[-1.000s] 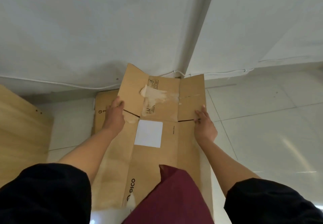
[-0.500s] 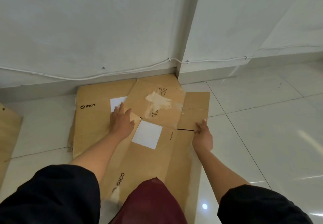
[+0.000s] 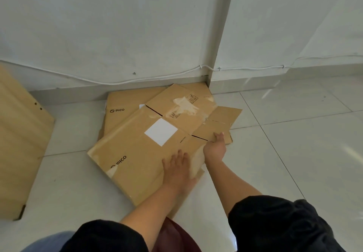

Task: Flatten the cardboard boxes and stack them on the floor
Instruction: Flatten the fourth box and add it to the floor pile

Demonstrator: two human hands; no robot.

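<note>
Fingers: left hand (image 3: 177,170) flat on top box (image 3: 141,153) | right hand (image 3: 215,147) pinching flap (image 3: 218,126) | lower box (image 3: 125,104) half-hidden

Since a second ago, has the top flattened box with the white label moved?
Yes. The top box has come down from upright before the wall corner to lie on the lower box, skewed.

Flattened box (image 3: 137,153) askew atop another flattened box (image 3: 121,104), against wall (image 3: 117,35).

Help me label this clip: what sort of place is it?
Likely a bare indoor room: white tiled floor, plain white walls with a cable along the skirting, flattened cardboard boxes in the corner.
</note>
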